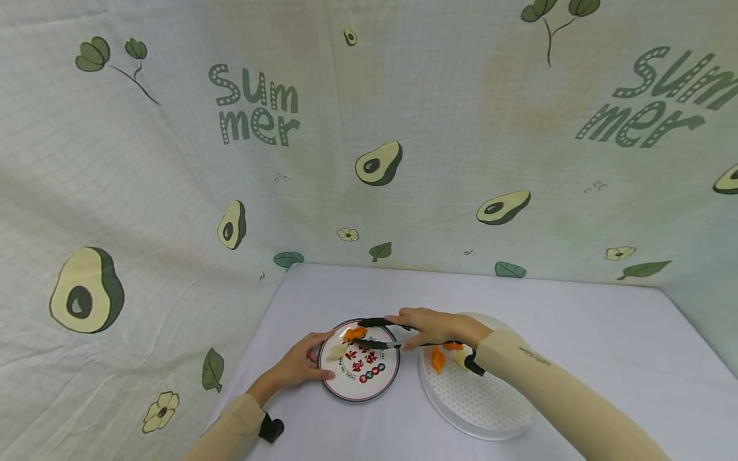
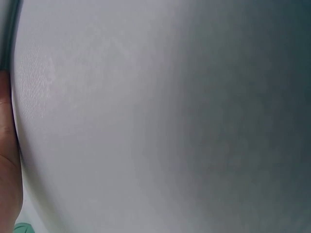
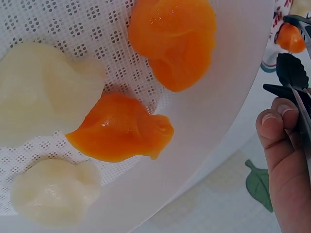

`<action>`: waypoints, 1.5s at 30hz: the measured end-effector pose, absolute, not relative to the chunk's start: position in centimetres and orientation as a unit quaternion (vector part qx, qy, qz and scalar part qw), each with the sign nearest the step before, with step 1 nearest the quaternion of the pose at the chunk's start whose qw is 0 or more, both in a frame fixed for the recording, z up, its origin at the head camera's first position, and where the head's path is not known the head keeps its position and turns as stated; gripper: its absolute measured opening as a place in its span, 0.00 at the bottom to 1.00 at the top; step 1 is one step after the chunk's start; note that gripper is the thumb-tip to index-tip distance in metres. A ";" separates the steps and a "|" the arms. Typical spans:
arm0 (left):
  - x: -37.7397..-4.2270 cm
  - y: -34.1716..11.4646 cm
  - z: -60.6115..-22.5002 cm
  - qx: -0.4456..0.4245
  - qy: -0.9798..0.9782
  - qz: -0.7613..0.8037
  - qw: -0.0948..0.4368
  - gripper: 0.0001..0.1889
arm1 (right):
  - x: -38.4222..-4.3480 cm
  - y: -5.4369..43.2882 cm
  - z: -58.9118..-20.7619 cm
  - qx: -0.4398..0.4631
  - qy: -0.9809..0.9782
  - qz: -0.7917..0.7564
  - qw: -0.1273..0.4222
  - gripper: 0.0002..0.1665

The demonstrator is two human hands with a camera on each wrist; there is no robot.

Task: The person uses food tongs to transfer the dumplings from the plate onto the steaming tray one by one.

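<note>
My left hand [image 1: 300,362] grips the left rim of a round white plate [image 1: 380,378] with a dark edge and red characters. On the plate lie an orange dumpling [image 1: 354,334] and a pale dumpling [image 1: 336,351]. From the right, my right hand [image 1: 429,325] holds black-tipped tongs [image 1: 377,345] over the plate, their two tips spread near the orange dumpling. In the right wrist view a tong tip [image 3: 291,70] shows below that dumpling; whether the tips touch it I cannot tell. Part of the left hand [image 2: 7,150] borders the left wrist view.
Under the right forearm stands a round white steamer tray [image 1: 490,403] with a perforated liner. Orange dumplings [image 3: 121,131] and pale dumplings [image 3: 56,191] sit in it. A pale cloth covers the table [image 1: 599,346], and an avocado-print curtain [image 1: 438,96] hangs behind and at the sides.
</note>
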State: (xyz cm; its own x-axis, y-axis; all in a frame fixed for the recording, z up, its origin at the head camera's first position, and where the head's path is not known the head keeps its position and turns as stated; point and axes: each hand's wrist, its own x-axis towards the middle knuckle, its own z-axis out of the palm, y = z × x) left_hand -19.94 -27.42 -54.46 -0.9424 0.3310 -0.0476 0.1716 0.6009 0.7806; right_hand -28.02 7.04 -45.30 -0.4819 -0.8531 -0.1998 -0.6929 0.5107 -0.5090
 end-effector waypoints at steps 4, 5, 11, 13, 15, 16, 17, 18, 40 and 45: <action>-19.9 -27.4 -54.4 0.142 0.889 0.425 0.093 0.47 | -28.0 6.8 -45.4 -0.455 0.841 -0.186 0.226 0.42; -19.9 -27.4 -54.5 0.142 0.889 0.425 0.092 0.47 | -28.0 6.7 -45.4 -0.454 0.842 -0.185 0.226 0.41; -20.0 -27.5 -54.8 0.142 0.891 0.421 0.089 0.47 | -27.7 6.4 -45.6 -0.449 0.842 -0.189 0.232 0.40; -20.0 -27.5 -54.8 0.141 0.891 0.423 0.088 0.48 | -27.7 6.4 -45.7 -0.446 0.843 -0.190 0.234 0.40; -20.0 -27.5 -54.8 0.142 0.890 0.425 0.088 0.48 | -27.7 6.4 -45.8 -0.443 0.845 -0.187 0.233 0.40; -20.0 -27.5 -54.9 0.141 0.888 0.429 0.088 0.48 | -27.7 6.4 -45.8 -0.442 0.846 -0.187 0.233 0.40; -19.9 -27.5 -54.9 0.141 0.887 0.430 0.088 0.48 | -27.6 6.4 -45.8 -0.442 0.846 -0.188 0.233 0.40; -19.9 -27.5 -54.9 0.141 0.887 0.431 0.088 0.47 | -27.6 6.3 -45.8 -0.441 0.846 -0.188 0.233 0.40; -19.9 -27.4 -54.7 0.131 0.896 0.415 0.090 0.47 | -26.4 7.8 -43.8 -0.446 0.849 -0.186 0.213 0.41; -19.9 -27.5 -54.8 0.132 0.895 0.415 0.091 0.47 | -26.0 9.0 -43.2 -0.454 0.846 -0.190 0.203 0.42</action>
State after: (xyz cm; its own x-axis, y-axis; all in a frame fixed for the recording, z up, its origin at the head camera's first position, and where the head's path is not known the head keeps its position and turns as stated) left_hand -19.93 -27.46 -54.76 -0.9485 0.3123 -0.0530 0.1613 0.6200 0.7679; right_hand -25.96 9.01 -43.17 -0.5048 -0.8461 -0.1709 -0.6917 0.5149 -0.5064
